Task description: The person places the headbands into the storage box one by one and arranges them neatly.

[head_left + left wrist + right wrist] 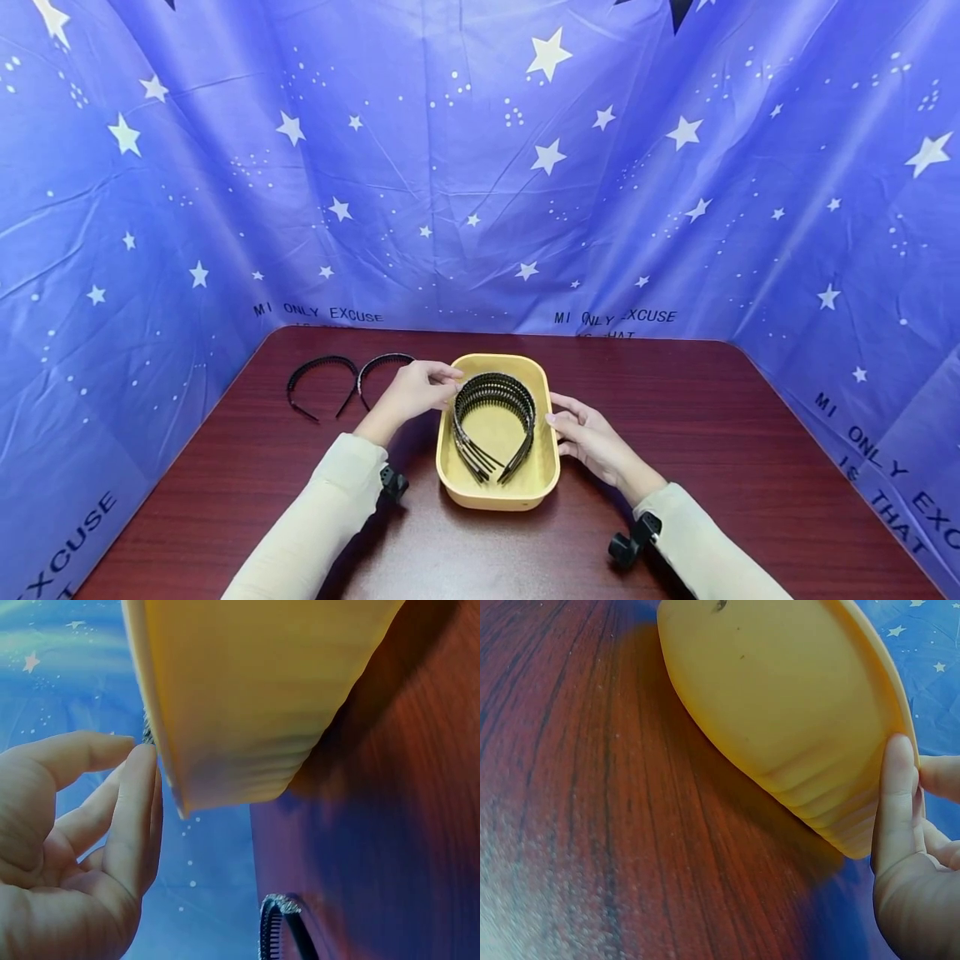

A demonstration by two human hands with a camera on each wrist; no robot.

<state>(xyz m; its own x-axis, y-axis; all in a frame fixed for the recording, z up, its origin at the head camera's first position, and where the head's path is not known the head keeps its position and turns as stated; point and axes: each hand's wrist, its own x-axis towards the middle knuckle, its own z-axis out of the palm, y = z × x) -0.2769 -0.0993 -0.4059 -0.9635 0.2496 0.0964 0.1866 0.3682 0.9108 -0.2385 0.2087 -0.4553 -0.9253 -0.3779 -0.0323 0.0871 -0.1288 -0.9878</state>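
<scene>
A yellow plastic tub (498,498) stands on the table, with a nested bunch of black toothed headbands (495,385) inside it. My left hand (416,392) reaches over the tub's left rim. In the left wrist view its thumb and forefinger come together at a glittery dark bit of headband (148,729) showing past the rim, which they seem to pinch. On the tub's right side, my right hand (596,437) grips the rim. The right wrist view shows one finger (897,761) of it flat on the outer wall, with another fingertip over the rim.
Left of the tub, a black headband (324,360) lies on the dark red table (735,433). Beside it is another headband (386,358) with a glittery band, partly behind my left hand. A blue star-printed cloth (480,208) hangs around the table's back and sides.
</scene>
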